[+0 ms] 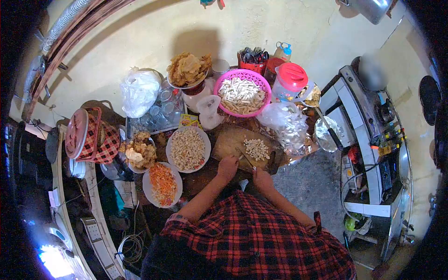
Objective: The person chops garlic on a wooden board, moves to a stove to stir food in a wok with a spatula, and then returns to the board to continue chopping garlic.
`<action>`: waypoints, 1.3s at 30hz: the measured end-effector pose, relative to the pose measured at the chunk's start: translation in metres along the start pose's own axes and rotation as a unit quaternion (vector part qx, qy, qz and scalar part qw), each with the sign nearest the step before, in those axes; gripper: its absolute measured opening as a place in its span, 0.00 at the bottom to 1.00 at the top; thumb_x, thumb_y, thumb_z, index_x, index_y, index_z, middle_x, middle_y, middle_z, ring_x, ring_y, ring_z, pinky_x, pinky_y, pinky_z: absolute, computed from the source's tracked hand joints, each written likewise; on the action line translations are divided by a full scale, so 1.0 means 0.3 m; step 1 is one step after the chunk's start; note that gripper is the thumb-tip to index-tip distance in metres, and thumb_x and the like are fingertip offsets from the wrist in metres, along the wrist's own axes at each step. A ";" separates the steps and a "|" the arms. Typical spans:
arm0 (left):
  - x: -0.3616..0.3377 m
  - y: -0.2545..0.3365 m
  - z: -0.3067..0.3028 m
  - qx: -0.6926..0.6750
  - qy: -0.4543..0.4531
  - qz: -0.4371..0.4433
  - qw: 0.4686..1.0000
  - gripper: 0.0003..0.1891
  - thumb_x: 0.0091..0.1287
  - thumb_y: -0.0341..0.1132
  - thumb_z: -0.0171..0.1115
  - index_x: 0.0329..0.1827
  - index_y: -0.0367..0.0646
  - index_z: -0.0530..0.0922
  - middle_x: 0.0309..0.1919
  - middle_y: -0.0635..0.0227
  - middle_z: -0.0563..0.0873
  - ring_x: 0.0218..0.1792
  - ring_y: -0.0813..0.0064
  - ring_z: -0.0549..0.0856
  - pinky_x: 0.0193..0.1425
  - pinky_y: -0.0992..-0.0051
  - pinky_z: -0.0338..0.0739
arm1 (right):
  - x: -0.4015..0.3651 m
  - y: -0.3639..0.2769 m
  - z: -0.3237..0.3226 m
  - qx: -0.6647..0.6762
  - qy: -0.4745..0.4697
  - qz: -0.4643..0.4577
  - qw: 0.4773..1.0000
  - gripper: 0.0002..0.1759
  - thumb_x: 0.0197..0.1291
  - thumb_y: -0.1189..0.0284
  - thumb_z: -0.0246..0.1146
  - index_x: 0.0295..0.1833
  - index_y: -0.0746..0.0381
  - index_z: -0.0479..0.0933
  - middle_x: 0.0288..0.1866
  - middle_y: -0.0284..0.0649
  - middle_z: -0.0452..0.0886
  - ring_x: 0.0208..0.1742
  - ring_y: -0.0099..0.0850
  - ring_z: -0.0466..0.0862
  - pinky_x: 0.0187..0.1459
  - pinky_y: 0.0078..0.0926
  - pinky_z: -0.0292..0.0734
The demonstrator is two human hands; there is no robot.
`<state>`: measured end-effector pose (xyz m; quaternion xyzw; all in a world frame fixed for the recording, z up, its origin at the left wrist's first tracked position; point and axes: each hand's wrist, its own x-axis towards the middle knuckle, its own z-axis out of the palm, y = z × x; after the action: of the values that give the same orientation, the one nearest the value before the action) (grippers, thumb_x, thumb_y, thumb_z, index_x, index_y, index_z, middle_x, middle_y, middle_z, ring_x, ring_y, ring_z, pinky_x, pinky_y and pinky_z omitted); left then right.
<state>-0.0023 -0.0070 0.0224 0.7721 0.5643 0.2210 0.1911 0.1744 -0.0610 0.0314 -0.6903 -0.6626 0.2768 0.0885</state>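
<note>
My right hand (262, 180) is closed around the handle of a knife (246, 158), its blade slanting up and left over a wooden cutting board (225, 143). To the left, my left hand (227, 168) rests at the board's near edge with its fingers curled together near the blade; what they hold, if anything, is too small to make out. A pile of small pale cut pieces (256, 149) lies on the board beyond the knife. Left of the board, a white plate (206, 157) carries more such pieces. Behind it, a pink basket (267, 100) holds pale strips.
Shredded orange and white food fills a plate (147, 190) at the near left. Fried food (141, 150) sits beside it. A red-lidded pitcher (292, 77), plastic bags (285, 122) and a checkered basket (106, 143) surround the board. A stove (347, 74) stands to the right.
</note>
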 end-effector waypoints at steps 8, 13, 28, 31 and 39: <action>0.003 -0.008 0.013 -0.017 0.015 0.011 1.000 0.06 0.55 0.32 0.57 0.29 0.39 0.76 0.33 0.57 0.78 0.39 0.56 0.79 0.44 0.62 0.75 | -0.048 -0.038 -0.011 0.000 0.023 0.000 1.000 0.17 0.65 0.61 0.47 0.42 0.67 0.66 0.25 0.58 0.77 0.29 0.56 0.79 0.30 0.54 0.72; -0.002 -0.011 0.026 -0.010 0.021 -0.001 1.000 0.06 0.56 0.33 0.57 0.29 0.38 0.76 0.33 0.57 0.79 0.39 0.55 0.79 0.42 0.61 0.76 | -0.017 -0.022 0.047 -0.014 0.024 -0.006 1.000 0.17 0.65 0.61 0.47 0.41 0.67 0.65 0.24 0.56 0.78 0.28 0.56 0.79 0.30 0.54 0.72; -0.002 -0.030 0.033 0.029 0.023 0.029 0.999 0.06 0.56 0.33 0.57 0.31 0.40 0.76 0.32 0.58 0.79 0.36 0.55 0.81 0.39 0.60 0.76 | -0.049 -0.062 0.045 -0.025 0.015 0.024 0.999 0.16 0.64 0.62 0.47 0.42 0.67 0.66 0.26 0.59 0.77 0.31 0.56 0.79 0.32 0.54 0.72; -0.001 -0.047 0.065 0.012 0.056 0.047 0.997 0.06 0.56 0.33 0.57 0.29 0.40 0.76 0.31 0.58 0.79 0.35 0.55 0.81 0.39 0.60 0.76 | -0.037 -0.071 0.040 -0.012 0.012 0.016 1.000 0.16 0.64 0.63 0.48 0.42 0.68 0.65 0.24 0.58 0.77 0.30 0.55 0.79 0.31 0.53 0.72; -0.014 -0.014 0.021 0.009 0.067 0.049 0.997 0.06 0.55 0.32 0.57 0.30 0.39 0.76 0.31 0.57 0.79 0.36 0.54 0.80 0.40 0.60 0.76 | -0.061 -0.075 0.049 -0.028 0.009 0.015 0.999 0.15 0.65 0.63 0.47 0.43 0.67 0.65 0.24 0.57 0.77 0.29 0.55 0.79 0.31 0.53 0.72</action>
<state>-0.0031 -0.0101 0.0143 0.7838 0.5394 0.2766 0.1350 0.1482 -0.0799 0.0352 -0.7053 -0.6584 0.2531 0.0714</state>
